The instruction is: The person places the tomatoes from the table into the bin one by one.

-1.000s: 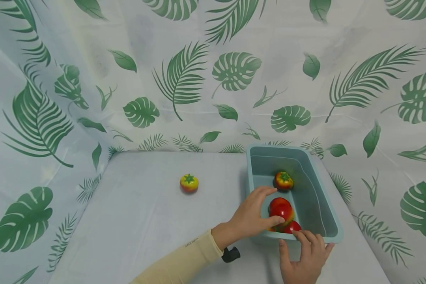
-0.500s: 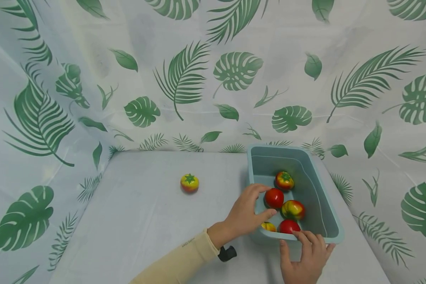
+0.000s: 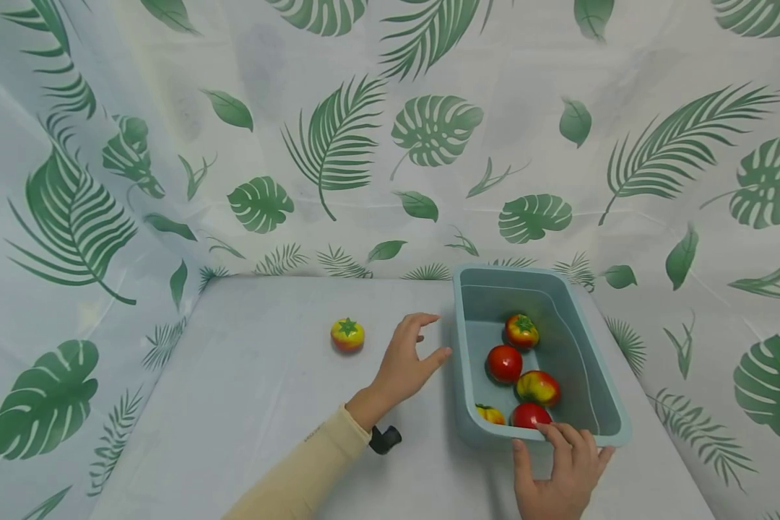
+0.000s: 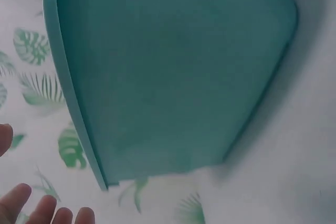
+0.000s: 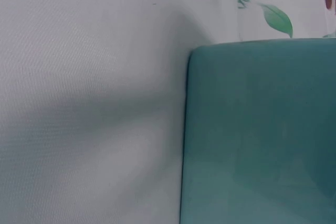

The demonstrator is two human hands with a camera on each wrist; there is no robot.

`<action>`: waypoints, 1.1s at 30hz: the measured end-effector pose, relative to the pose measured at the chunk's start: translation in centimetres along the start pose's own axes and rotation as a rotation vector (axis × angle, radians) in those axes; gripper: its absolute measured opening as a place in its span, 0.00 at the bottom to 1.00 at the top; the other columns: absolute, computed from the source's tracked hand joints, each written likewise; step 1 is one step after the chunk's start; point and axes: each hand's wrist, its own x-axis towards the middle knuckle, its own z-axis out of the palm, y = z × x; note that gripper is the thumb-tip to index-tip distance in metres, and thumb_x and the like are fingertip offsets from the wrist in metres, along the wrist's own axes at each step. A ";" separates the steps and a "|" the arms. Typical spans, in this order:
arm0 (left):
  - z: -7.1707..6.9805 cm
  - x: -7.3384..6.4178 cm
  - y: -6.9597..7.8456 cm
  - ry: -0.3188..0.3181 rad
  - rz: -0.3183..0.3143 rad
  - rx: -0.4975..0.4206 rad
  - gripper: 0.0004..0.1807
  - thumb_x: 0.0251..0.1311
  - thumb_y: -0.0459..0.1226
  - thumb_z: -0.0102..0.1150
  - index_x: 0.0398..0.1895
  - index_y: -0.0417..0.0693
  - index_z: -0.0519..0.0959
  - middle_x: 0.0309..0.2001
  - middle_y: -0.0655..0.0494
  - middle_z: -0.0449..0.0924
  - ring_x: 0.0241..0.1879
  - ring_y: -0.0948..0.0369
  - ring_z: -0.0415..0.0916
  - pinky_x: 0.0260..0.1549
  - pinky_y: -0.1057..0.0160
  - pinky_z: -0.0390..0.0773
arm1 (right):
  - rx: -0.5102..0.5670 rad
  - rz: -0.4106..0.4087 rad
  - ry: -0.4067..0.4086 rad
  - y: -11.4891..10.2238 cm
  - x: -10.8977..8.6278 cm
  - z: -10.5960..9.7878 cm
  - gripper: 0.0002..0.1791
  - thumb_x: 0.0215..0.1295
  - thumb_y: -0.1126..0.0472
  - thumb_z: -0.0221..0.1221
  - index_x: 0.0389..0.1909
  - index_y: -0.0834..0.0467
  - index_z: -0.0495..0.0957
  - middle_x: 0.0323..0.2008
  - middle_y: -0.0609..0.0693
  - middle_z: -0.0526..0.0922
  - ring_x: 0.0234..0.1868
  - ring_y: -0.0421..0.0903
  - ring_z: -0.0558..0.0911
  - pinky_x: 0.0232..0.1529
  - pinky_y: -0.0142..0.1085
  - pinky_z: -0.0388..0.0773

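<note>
A blue-grey plastic bin (image 3: pixel 464 383) stands at the right of the table, with several glossy tomato-like fruits inside. Among them are a red one (image 3: pixel 504 363), a red-and-yellow one (image 3: pixel 538 388) and one with a green top (image 3: pixel 522 331). My left hand (image 3: pixel 403 365) hovers left of the bin, thumb and fingers spread, holding nothing. Beyond it on the table sits a yellow-and-red fruit with a green star-shaped top (image 3: pixel 347 336). At the bin's near right corner, my right hand (image 3: pixel 559 469) grips the rim, fingers over the edge and thumb outside.
The white-covered table (image 3: pixel 253 404) meets a leaf-print cloth backdrop (image 3: pixel 351 238) at the back and both sides. A black wrist mount (image 3: pixel 385 440) sits by my left cuff. In the left wrist view, the bin's outer wall (image 4: pixel 173 77) fills much of the picture.
My left hand has let go of the red fruit inside the bin and moved left, out over the table. My right hand has stayed at the rim.
</note>
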 end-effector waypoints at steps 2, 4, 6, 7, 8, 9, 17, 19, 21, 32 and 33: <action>-0.9 0.1 -1.0 0.027 -0.031 -0.005 0.28 0.63 0.43 0.63 0.65 0.48 0.68 0.62 0.54 0.69 0.61 0.59 0.67 0.56 0.58 0.75 | -0.002 0.000 -0.001 0.1 -0.1 0.1 0.36 0.62 0.34 0.57 0.40 0.68 0.78 0.40 0.65 0.75 0.46 0.65 0.67 0.64 0.72 0.30; -1.9 0.2 -2.0 0.052 -0.069 -0.009 0.28 0.63 0.42 0.63 0.64 0.47 0.68 0.62 0.53 0.69 0.61 0.57 0.67 0.57 0.56 0.74 | -0.007 0.001 -0.004 0.2 -0.1 0.1 0.37 0.61 0.33 0.57 0.41 0.68 0.78 0.41 0.64 0.75 0.47 0.65 0.67 0.65 0.71 0.30; -2.8 0.2 -3.1 0.081 -0.109 0.008 0.28 0.63 0.42 0.63 0.64 0.46 0.68 0.62 0.51 0.69 0.61 0.56 0.67 0.59 0.53 0.72 | -0.009 0.002 -0.011 0.3 -0.2 0.1 0.37 0.61 0.33 0.57 0.41 0.68 0.78 0.41 0.64 0.75 0.48 0.65 0.67 0.65 0.71 0.30; -3.3 0.3 -3.7 0.097 -0.131 0.027 0.28 0.63 0.43 0.63 0.64 0.45 0.69 0.62 0.50 0.68 0.62 0.55 0.66 0.59 0.51 0.71 | -0.015 0.002 -0.017 0.3 -0.2 0.0 0.36 0.61 0.34 0.57 0.42 0.67 0.78 0.42 0.64 0.75 0.48 0.65 0.67 0.66 0.70 0.30; -3.7 0.3 -4.3 0.114 -0.153 0.051 0.29 0.62 0.42 0.63 0.64 0.45 0.69 0.62 0.49 0.68 0.62 0.54 0.66 0.60 0.50 0.70 | -0.020 0.003 -0.024 0.3 -0.2 0.0 0.36 0.62 0.34 0.57 0.42 0.67 0.78 0.42 0.64 0.75 0.49 0.65 0.67 0.66 0.70 0.30; -4.1 0.3 -4.9 0.133 -0.176 0.083 0.29 0.62 0.43 0.64 0.64 0.44 0.69 0.62 0.48 0.68 0.63 0.52 0.65 0.61 0.49 0.69 | -0.026 0.003 -0.032 0.3 -0.2 -0.1 0.35 0.62 0.36 0.58 0.43 0.67 0.78 0.43 0.64 0.75 0.49 0.65 0.67 0.66 0.69 0.30; -5.5 -0.5 -10.7 0.214 -0.348 0.380 0.36 0.54 0.43 0.71 0.64 0.42 0.68 0.63 0.43 0.64 0.64 0.46 0.60 0.63 0.47 0.64 | -0.095 0.017 -0.082 0.1 -0.3 -0.4 0.28 0.62 0.44 0.61 0.46 0.67 0.78 0.46 0.64 0.76 0.53 0.64 0.68 0.68 0.67 0.30; -5.4 -0.9 -11.9 0.205 -0.392 0.409 0.39 0.52 0.43 0.73 0.66 0.41 0.67 0.66 0.41 0.62 0.66 0.45 0.58 0.64 0.47 0.62 | -0.098 0.022 -0.082 0.0 -0.3 -0.4 0.28 0.63 0.44 0.60 0.47 0.66 0.78 0.47 0.64 0.76 0.54 0.64 0.67 0.68 0.67 0.30; -5.2 -1.3 -12.8 0.201 -0.422 0.416 0.41 0.51 0.43 0.73 0.66 0.41 0.66 0.67 0.41 0.59 0.67 0.44 0.57 0.65 0.46 0.62 | -0.103 0.029 -0.082 -0.1 -0.3 -0.4 0.29 0.63 0.43 0.59 0.47 0.66 0.78 0.47 0.64 0.75 0.54 0.64 0.67 0.68 0.66 0.30; -5.0 -2.2 -14.5 0.217 -0.423 0.390 0.30 0.54 0.40 0.70 0.57 0.42 0.70 0.58 0.43 0.62 0.57 0.48 0.65 0.58 0.50 0.71 | -0.112 0.051 -0.098 -0.1 -0.3 -0.4 0.26 0.61 0.47 0.63 0.48 0.65 0.77 0.47 0.63 0.76 0.54 0.62 0.68 0.68 0.66 0.29; -5.0 -2.2 -14.5 0.213 -0.426 0.386 0.30 0.54 0.41 0.70 0.57 0.42 0.69 0.58 0.43 0.62 0.58 0.48 0.65 0.57 0.50 0.71 | -0.111 0.051 -0.100 -0.1 -0.3 -0.4 0.26 0.61 0.47 0.63 0.48 0.65 0.78 0.47 0.63 0.76 0.54 0.62 0.68 0.68 0.66 0.29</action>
